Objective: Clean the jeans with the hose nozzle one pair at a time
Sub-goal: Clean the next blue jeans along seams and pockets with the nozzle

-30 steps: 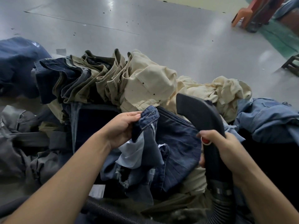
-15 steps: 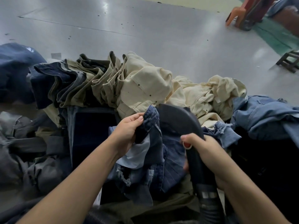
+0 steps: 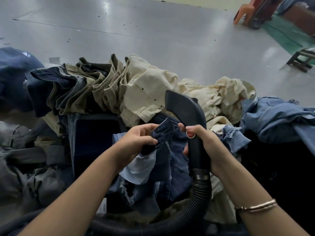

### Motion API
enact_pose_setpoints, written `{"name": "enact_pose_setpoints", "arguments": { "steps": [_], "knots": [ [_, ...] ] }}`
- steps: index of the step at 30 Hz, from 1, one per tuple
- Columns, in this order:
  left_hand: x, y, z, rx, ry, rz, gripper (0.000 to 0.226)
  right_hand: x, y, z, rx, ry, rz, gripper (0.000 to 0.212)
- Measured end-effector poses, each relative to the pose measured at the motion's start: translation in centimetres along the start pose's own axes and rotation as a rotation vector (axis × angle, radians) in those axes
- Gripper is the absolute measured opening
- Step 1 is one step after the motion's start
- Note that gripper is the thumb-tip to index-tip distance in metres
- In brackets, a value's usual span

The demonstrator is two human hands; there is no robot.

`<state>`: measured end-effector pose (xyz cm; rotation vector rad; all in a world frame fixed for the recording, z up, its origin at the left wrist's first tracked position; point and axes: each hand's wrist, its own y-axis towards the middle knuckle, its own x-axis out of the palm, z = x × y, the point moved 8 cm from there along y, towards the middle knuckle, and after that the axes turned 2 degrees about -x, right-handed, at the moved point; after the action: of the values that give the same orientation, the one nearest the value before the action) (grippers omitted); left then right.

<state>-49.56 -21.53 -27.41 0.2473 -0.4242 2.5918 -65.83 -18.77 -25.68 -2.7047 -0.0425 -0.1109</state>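
Jeans (image 3: 163, 133) bunched in left hand (image 3: 136, 142); right hand (image 3: 202, 142) grips nozzle (image 3: 185, 108) just beside.

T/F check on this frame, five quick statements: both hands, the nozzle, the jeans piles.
1. The right hand grips the black hose nozzle. True.
2. The left hand lies flat on the floor. False: it pinches the waistband of the dark blue jeans.
3. The nozzle's mouth is buried inside the dark jeans. False: it is lifted clear, in front of the cream trousers.
4. A red button sits on the nozzle by the right thumb. True.
5. The light blue denim lies to the left of the dark jeans. False: it lies to the right.
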Motion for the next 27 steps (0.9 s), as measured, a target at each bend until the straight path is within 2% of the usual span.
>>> {"name": "enact_pose_setpoints", "arguments": {
  "steps": [2,4,6,8,9,10,11,14,15,16,18,19,20,22,23,25,27],
  "knots": [
    [0.5,-0.3,0.1,0.024,0.157,-0.022,0.04,0.9,0.3,0.4,0.021,0.018,-0.031,0.044],
    [0.3,-0.6,0.8,0.076,0.275,0.05,0.036,1.7,0.3,0.7,0.025,0.025,-0.046,0.035],
    [-0.8,-0.8,2.2,0.189,0.497,0.246,0.034,1.7,0.3,0.6,-0.015,0.007,-0.017,0.04],
    [-1.5,-1.6,3.9,0.286,0.87,0.478,0.02,1.4,0.3,0.3,-0.067,-0.018,0.024,0.047],
    [-1.5,-1.9,4.2,0.265,1.034,0.552,0.018,1.3,0.2,0.3,-0.084,-0.023,0.036,0.047],
    [-1.6,-2.2,4.3,0.207,1.133,0.605,0.025,1.2,0.1,0.2,-0.097,-0.027,0.04,0.042],
    [-1.9,-2.7,4.4,0.171,1.154,0.647,0.031,1.3,0.0,0.2,-0.109,-0.033,0.039,0.033],
    [-3.0,-4.5,5.1,0.17,1.047,0.806,0.045,1.4,-0.2,0.1,-0.138,-0.056,0.034,0.023],
    [-3.6,-4.5,4.4,0.077,0.932,0.773,0.06,1.5,-0.3,-0.1,-0.15,-0.061,0.033,0.025],
    [-3.7,-4.1,2.7,-0.108,0.733,0.644,0.077,1.6,-0.4,-0.2,-0.163,-0.07,0.032,0.026],
    [-1.7,-3.7,-1.8,-0.504,0.301,0.271,0.101,2.0,-0.7,-0.7,-0.2,-0.106,0.013,0.02],
    [-0.7,-3.6,-3.0,-0.581,0.154,0.171,0.107,2.3,-0.9,-0.8,-0.222,-0.139,-0.006,0.015],
    [-0.4,-3.3,-3.7,-0.6,0.065,0.151,0.11,2.7,-1.3,-1.0,-0.245,-0.176,-0.034,0.012],
    [-0.2,-2.9,-4.7,-0.627,-0.033,0.17,0.104,3.8,-2.1,-1.1,-0.296,-0.231,-0.102,0.017],
    [0.1,-2.6,-5.0,-0.627,-0.059,0.17,0.094,4.4,-2.6,-1.1,-0.322,-0.252,-0.139,0.018],
    [0.9,-2.3,-4.8,-0.578,-0.098,0.152,0.053,5.3,-3.4,-0.7,-0.366,-0.322,-0.19,0.019],
    [0.7,-2.0,-4.1,-0.472,-0.225,0.228,0.022,5.5,-4.0,0.1,-0.381,-0.369,-0.199,0.021]
  ]
}}
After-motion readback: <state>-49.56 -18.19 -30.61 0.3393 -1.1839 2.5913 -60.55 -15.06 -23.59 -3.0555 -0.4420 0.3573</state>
